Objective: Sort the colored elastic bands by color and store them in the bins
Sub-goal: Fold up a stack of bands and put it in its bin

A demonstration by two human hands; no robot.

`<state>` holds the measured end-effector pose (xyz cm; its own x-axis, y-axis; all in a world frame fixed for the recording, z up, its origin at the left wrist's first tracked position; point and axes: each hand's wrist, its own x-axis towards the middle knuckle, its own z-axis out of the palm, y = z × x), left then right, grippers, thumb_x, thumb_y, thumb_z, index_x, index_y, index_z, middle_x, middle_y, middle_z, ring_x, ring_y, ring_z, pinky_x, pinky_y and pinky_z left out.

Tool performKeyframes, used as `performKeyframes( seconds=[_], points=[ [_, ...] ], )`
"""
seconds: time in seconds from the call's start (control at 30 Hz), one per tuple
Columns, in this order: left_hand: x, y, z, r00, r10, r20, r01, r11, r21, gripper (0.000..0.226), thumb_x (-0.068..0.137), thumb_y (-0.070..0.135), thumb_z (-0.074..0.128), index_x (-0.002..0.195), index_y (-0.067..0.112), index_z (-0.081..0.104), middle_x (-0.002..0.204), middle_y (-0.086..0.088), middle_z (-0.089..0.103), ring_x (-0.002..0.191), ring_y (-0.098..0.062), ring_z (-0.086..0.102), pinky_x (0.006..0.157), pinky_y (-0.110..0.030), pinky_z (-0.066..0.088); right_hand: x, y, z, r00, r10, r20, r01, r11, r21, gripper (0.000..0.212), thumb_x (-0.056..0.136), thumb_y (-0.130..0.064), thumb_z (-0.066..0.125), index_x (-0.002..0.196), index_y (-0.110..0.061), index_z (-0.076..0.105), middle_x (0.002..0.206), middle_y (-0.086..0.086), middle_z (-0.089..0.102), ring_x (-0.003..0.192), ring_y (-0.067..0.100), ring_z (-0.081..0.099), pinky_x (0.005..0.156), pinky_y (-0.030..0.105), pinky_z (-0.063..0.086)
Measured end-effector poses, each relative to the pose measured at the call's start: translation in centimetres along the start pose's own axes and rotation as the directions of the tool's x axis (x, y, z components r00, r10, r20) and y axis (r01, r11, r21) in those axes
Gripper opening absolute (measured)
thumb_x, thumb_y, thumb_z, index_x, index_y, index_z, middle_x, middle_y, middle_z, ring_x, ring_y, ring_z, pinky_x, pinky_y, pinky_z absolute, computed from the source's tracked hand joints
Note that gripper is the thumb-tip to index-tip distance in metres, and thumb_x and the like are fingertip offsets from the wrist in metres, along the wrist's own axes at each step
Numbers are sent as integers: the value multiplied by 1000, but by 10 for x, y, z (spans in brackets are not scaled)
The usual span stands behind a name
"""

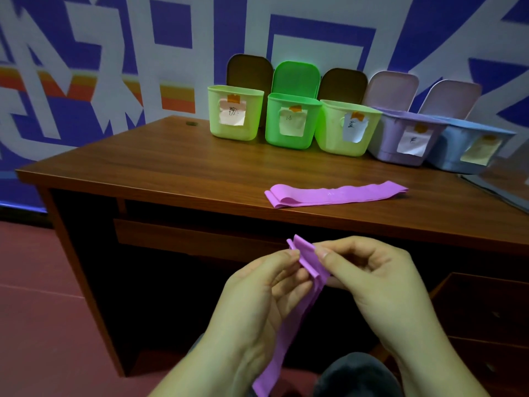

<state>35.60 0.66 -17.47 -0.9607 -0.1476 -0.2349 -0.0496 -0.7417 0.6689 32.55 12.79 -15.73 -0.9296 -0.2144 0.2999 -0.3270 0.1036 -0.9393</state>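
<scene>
Below the desk's front edge, my left hand (266, 293) and my right hand (372, 276) both pinch the folded top end of a purple elastic band (307, 265). Its long tail hangs down between my wrists. A second purple band (335, 194) lies flat on the wooden desk (160, 164) near the front edge. Several open, paper-labelled bins stand in a row at the back: a pale yellow-green bin (235, 116), a bright green bin (292, 121), another yellow-green bin (343, 130), a lilac bin (400, 138) and a light blue bin (469, 147).
The bins' lids stand open against a blue and white patterned wall. A grey flat object (503, 190) lies at the desk's right edge. Under the desk is a dark knee space with a drawer unit (483, 319) at the right. The floor at left is reddish.
</scene>
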Motion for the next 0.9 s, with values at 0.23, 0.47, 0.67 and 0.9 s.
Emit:
performKeyframes(
  seconds=[0.23, 0.47, 0.67, 0.9],
  points=[
    [1, -2, -1, 1000, 4, -5, -4, 1000, 12, 17, 56, 11, 65, 71, 5, 69, 64, -8, 68, 55, -11, 66, 57, -20, 56, -1, 1, 4, 1000, 6, 13, -6, 1000, 10, 23, 78, -7, 68, 73, -27, 77, 76, 0, 74, 72, 10, 70, 70, 28, 57],
    [1, -4, -2, 1000, 24, 20, -25, 1000, 16, 17, 61, 9, 64, 77, 3, 67, 65, -9, 69, 57, -11, 66, 59, -20, 56, 0, 5, 3, 998, 53, -15, -52, 997, 55, 18, 79, -5, 67, 72, -18, 76, 74, 3, 74, 68, 11, 70, 64, 26, 58],
    [3, -5, -3, 1000, 30, 7, -30, 999, 16, 21, 59, 10, 64, 78, 3, 67, 66, -9, 69, 56, -11, 66, 60, -20, 56, -2, 5, 4, 1000, 27, 3, -27, 999, 46, 20, 79, -5, 68, 68, -19, 77, 72, 2, 74, 64, 8, 68, 60, 21, 56],
    [4, -6, -6, 999, 36, 30, -36, 999, 13, 6, 77, 2, 61, 80, 2, 67, 67, -9, 70, 56, -10, 66, 57, -19, 55, -2, 4, 5, 998, 20, 59, -22, 999, 38, 23, 80, -3, 67, 70, -21, 77, 72, 2, 74, 66, 8, 69, 59, 19, 54]
  ],
)
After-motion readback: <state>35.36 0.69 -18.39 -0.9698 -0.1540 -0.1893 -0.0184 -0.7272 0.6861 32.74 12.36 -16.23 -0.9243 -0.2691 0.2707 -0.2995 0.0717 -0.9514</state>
